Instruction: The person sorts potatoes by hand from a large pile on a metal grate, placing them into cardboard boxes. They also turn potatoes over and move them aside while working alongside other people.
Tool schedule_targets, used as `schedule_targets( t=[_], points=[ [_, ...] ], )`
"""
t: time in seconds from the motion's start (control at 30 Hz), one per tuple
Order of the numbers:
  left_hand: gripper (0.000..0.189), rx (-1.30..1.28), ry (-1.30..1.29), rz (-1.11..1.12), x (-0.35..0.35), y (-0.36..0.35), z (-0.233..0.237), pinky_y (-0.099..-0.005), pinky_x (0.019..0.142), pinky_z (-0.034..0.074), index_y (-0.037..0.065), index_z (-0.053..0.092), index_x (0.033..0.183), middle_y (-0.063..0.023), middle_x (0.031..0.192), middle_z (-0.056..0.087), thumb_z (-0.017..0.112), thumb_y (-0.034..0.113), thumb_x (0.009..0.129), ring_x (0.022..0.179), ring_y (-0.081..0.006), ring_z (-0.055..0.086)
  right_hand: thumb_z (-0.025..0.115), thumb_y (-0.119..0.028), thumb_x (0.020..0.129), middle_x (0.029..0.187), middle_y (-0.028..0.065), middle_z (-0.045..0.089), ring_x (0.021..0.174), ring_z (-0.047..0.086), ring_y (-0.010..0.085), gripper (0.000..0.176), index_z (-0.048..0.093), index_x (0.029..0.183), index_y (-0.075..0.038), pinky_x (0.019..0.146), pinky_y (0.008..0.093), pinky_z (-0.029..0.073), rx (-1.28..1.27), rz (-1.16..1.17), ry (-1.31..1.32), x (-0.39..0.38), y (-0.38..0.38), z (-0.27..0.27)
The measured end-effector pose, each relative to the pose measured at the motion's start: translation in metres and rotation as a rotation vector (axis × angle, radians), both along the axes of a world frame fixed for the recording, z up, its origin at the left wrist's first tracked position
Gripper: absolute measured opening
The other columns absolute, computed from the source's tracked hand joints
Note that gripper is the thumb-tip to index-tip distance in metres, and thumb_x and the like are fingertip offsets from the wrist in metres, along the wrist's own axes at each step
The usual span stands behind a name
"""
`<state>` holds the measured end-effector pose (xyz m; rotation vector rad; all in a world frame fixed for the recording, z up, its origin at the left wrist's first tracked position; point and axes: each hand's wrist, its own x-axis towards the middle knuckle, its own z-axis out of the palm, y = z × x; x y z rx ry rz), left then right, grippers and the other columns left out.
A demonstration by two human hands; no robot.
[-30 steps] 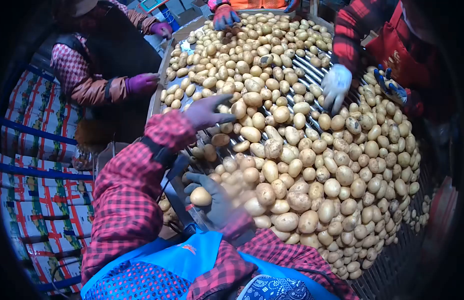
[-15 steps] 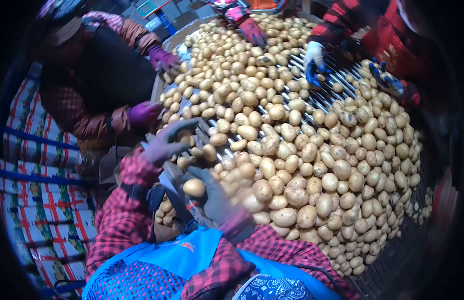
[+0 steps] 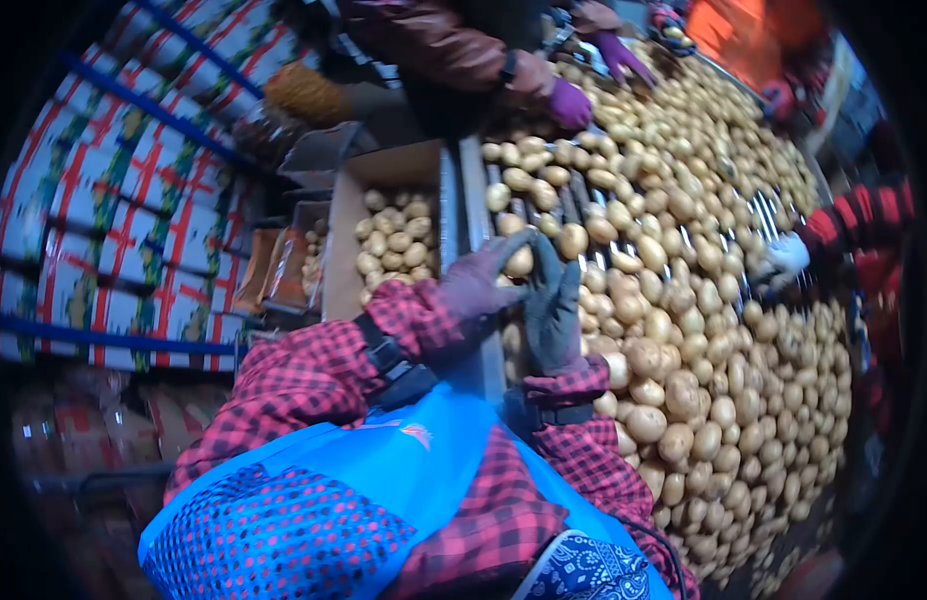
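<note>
My left hand (image 3: 480,283), in a purple-grey glove, curves its fingers and thumb around a potato (image 3: 519,262) at the near edge of the sorting table. Close against it on the right is my right hand (image 3: 553,310), in a dark grey glove, its fingers stretched forward beside that potato. Whether the right fingertips press on it is hard to see. Loose potatoes (image 3: 673,395) cover the roller table beyond both hands. Left of my hands, a cardboard box (image 3: 345,245) holds several potatoes, beside the table's metal rail (image 3: 471,190).
A co-worker's purple-gloved hand (image 3: 569,104) is at the table's far left edge. Across the rollers, another person's white-gloved hand (image 3: 781,262) touches the potatoes. Stacked red-and-white cartons (image 3: 133,190) with blue straps stand at left. A smaller open carton (image 3: 293,260) sits by the box.
The view has swung left, bringing the potato box into sight. My hands have come together; the left, open before, now closes round a potato. My right hand previously held a potato.
</note>
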<state>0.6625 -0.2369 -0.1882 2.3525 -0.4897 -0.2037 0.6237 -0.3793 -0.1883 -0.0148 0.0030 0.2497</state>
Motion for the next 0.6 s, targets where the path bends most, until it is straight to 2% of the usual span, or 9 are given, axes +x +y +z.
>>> schedule_targets(
  t=[0.03,0.1,0.13,0.27,0.33,0.43,0.5,0.57,0.6],
  points=[
    [0.074,-0.081,-0.022,0.016,-0.004,0.002,0.0,-0.0373,0.099,0.044,0.015,0.039,0.142,-0.0158,0.127,0.053,0.075,0.026,0.078,0.116,-0.0285,0.055,0.024,-0.057,0.1,0.155,0.0158,0.022,0.143,0.022,0.0264,0.077,0.022,0.148,0.003,0.118,0.0376,0.015,-0.643,-0.057,-0.104,-0.005,0.004,0.016],
    [0.068,-0.316,0.228,0.089,-0.003,0.014,-0.001,-0.0349,0.097,0.046,0.012,0.04,0.141,-0.0126,0.122,0.056,0.072,0.02,0.081,0.111,-0.0218,0.056,0.025,-0.06,0.098,0.154,0.0156,0.026,0.142,0.025,0.0256,0.079,0.024,0.148,0.002,0.117,0.0382,0.018,-0.574,-0.014,-0.102,-0.005,0.008,0.01],
    [0.065,-0.635,0.751,0.205,-0.005,0.021,0.017,-0.0327,0.092,0.048,0.011,0.04,0.141,-0.0095,0.12,0.058,0.07,0.016,0.083,0.108,-0.0161,0.056,0.027,-0.06,0.098,0.151,0.0166,0.03,0.141,0.027,0.0256,0.078,0.025,0.147,0.001,0.115,0.0402,0.023,-0.61,-0.003,-0.025,-0.009,0.006,0.012],
    [0.063,-0.74,0.626,0.385,-0.018,0.074,0.04,-0.034,0.076,0.055,0.009,0.038,0.142,-0.0073,0.117,0.058,0.065,0.019,0.086,0.105,-0.0185,0.059,0.032,-0.053,0.1,0.139,0.0215,0.044,0.125,0.048,0.0348,0.069,0.034,0.142,0.001,0.106,0.0459,0.041,-0.283,0.012,-0.066,0.004,-0.01,-0.019],
    [0.06,-0.768,0.569,0.531,-0.018,0.111,0.061,-0.0317,0.076,0.055,0.009,0.038,0.141,-0.0074,0.116,0.058,0.063,0.017,0.088,0.102,-0.0165,0.06,0.032,-0.052,0.101,0.138,0.0217,0.045,0.125,0.048,0.0342,0.068,0.034,0.142,0.002,0.106,0.0454,0.041,-0.314,-0.014,-0.035,0.005,-0.012,-0.02],
    [0.065,-0.876,0.175,0.552,-0.006,0.165,0.073,-0.028,0.083,0.053,0.008,0.032,0.144,-0.0079,0.118,0.054,0.065,0.022,0.09,0.101,-0.0156,0.059,0.033,-0.049,0.101,0.136,0.0222,0.047,0.123,0.05,0.0329,0.066,0.034,0.141,0.003,0.105,0.0438,0.042,-0.346,-0.057,-0.011,0.003,-0.012,-0.018],
    [0.072,-0.801,0.144,0.596,0.006,0.195,0.056,-0.0272,0.083,0.052,0.008,0.028,0.147,-0.0083,0.118,0.053,0.067,0.024,0.089,0.099,-0.0143,0.058,0.032,-0.047,0.102,0.135,0.0219,0.048,0.121,0.052,0.0326,0.064,0.035,0.141,0.003,0.105,0.0434,0.042,-0.346,-0.055,-0.013,0.002,-0.01,-0.014],
    [0.083,-0.102,0.125,0.544,0.029,0.235,-0.002,-0.032,0.088,0.051,0.006,0.027,0.148,-0.0126,0.123,0.054,0.073,0.033,0.083,0.106,-0.0203,0.057,0.03,-0.045,0.103,0.135,0.0208,0.048,0.119,0.053,0.0318,0.061,0.035,0.141,0.003,0.104,0.0425,0.044,-0.355,-0.084,-0.014,0.002,-0.01,-0.022],
    [0.086,-0.143,0.351,0.53,0.035,0.237,-0.012,-0.0339,0.091,0.049,0.006,0.028,0.148,-0.0149,0.125,0.055,0.073,0.036,0.082,0.108,-0.0231,0.057,0.03,-0.044,0.103,0.134,0.0205,0.049,0.119,0.053,0.0314,0.06,0.036,0.141,0.003,0.103,0.0421,0.044,-0.338,-0.075,-0.003,0.003,-0.012,-0.024]
  ],
)
